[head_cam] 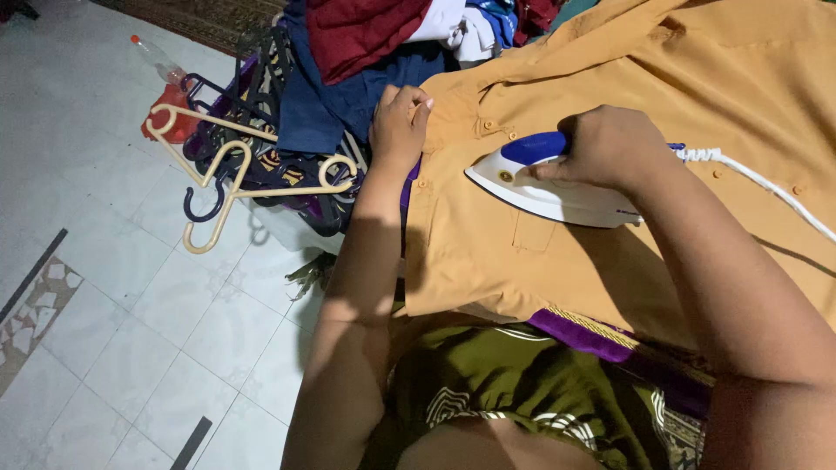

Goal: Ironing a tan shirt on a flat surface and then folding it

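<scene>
Right hand [605, 146] wrapped round iron [544, 187] on orange shirt [488, 252] (cord trailing right), left hand [399, 126] pinching its collar edge.

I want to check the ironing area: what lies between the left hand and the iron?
In the head view, only mustard shirt fabric with small buttons lies between the left hand and the iron.

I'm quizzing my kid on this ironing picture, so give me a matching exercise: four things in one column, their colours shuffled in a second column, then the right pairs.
Column one:
1. shirt under the iron
2. iron in the right hand
3. cord of the iron
4. hanger nearest the floor tiles

Column two:
A. cream
B. mustard orange
C. white only
D. white and blue

Pairs: 1-B, 2-D, 3-C, 4-A
</scene>
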